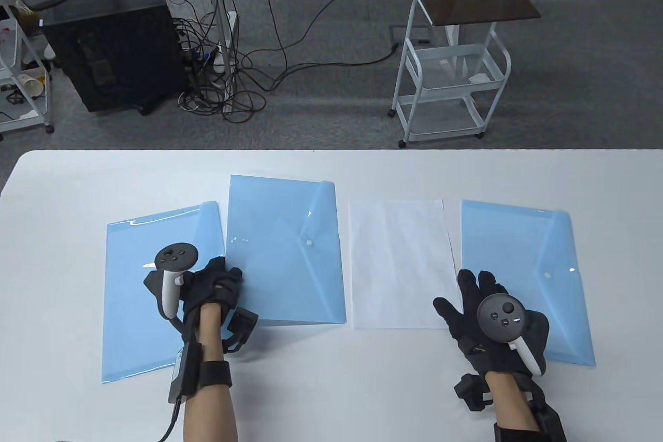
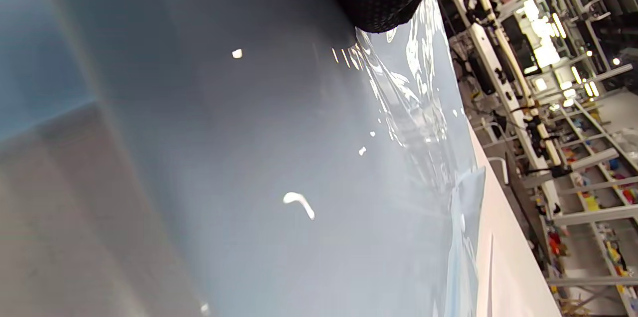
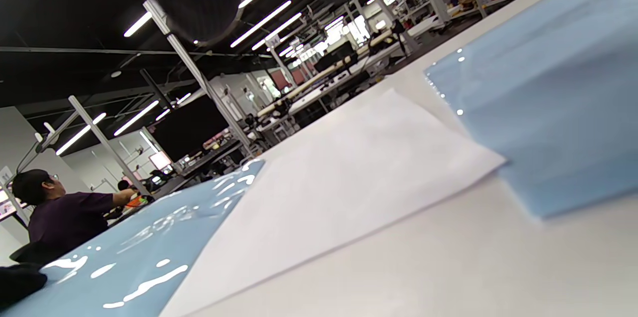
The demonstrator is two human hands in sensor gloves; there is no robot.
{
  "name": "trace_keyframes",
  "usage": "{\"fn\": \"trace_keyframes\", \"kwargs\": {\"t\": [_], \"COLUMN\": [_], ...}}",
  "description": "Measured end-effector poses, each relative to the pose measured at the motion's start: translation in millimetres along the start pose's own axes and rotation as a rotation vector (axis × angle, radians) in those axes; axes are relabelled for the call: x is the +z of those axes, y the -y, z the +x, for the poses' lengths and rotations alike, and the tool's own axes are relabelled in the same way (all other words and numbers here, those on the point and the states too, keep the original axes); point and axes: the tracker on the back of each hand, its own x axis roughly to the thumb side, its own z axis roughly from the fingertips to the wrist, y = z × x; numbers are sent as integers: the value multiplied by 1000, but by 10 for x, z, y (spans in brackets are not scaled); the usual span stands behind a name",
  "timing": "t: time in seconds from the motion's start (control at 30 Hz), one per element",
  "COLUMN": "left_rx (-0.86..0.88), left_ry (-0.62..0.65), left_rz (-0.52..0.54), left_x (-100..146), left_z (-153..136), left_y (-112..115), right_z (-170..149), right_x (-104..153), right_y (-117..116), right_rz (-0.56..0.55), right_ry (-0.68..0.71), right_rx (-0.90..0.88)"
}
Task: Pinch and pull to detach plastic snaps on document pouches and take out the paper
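Left hand fingers pinch the middle pouch; right hand hovers, fingers spread.

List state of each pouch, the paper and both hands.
Left pouch: flat, snap not visible.
Middle pouch: flap snapped shut, overlapping left pouch's edge.
Right pouch: flap snapped shut.
Paper: out, flat between pouches.
Left hand: gripping middle pouch's corner.
Right hand: open, fingers spread.

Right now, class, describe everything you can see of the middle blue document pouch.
The middle blue pouch is translucent glossy plastic, lying flat on the white table. Its triangular flap points left with a white snap at the tip, seemingly fastened. Its left edge overlaps the left pouch; the white paper lies just right of it. The left hand rests at its lower left corner.
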Motion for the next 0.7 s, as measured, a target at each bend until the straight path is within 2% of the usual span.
{"fn": "trace_keyframes", "kwargs": {"t": [0.2, 0.43, 0.53, 0.7], "left_rx": [-90, -181, -230, -370], "left_ry": [-25, -2, 46, 135], "left_rz": [98, 207, 206, 188], "left_x": [41, 290, 450, 758], "left_z": [-21, 28, 76, 164], "left_y": [-39, -190, -210, -103], "right_z": [4, -1, 20, 43], "right_x": [2, 23, 38, 49], "right_y": [-1, -1, 13, 7], "right_rz": [1, -3, -14, -13], "right_ry": [-2, -11, -4, 4], "right_rx": [8, 8, 7, 13]}}
